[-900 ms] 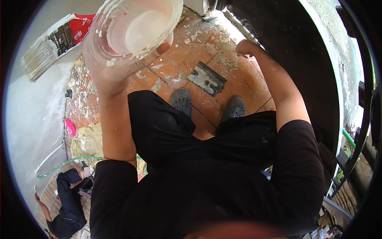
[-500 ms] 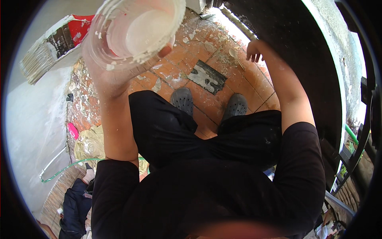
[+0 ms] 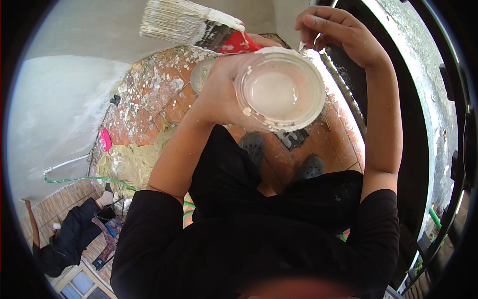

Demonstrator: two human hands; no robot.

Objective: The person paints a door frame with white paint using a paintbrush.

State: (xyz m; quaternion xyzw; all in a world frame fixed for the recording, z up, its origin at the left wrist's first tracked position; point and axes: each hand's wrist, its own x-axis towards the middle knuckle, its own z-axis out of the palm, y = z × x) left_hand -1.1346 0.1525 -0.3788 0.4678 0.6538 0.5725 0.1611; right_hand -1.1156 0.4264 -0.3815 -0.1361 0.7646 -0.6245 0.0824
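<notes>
1. The left hand [image 3: 224, 92] is gripping the tub [image 3: 316, 92], fingers wrapped around its side, and the tub is riding high above the floor [image 3: 164, 94], in front of the body.
2. Inside, pale paint [image 3: 274, 92] is covering the bottom, while white smears and lumps are clinging to the rim.
3. And here's the brush [image 3: 204, 32], sitting just beyond the tub on the same hand's side! Its bristles are pointing left, coated white, and its red handle is running in behind the tub, by the left fingers; their exact hold on it is hidden.
4. Over to the right hand [image 3: 336, 32]: it's hovering above and right of the tub, apart from it, fingers loosely bent and gripping nothing that shows.
5. Below, a dark plate [image 3: 292, 140] is lying on the spattered orange tiles, partly hidden by the tub, and two grey clogs [image 3: 309, 167] are standing near it.
6. Out left, a pink thing [image 3: 104, 140] is lying beside a crumpled tan sheet [image 3: 124, 164], with a green hose [image 3: 107, 179] running just below.
7. Lower left, another person [image 3: 69, 239] is showing, in dark clothes.
</notes>
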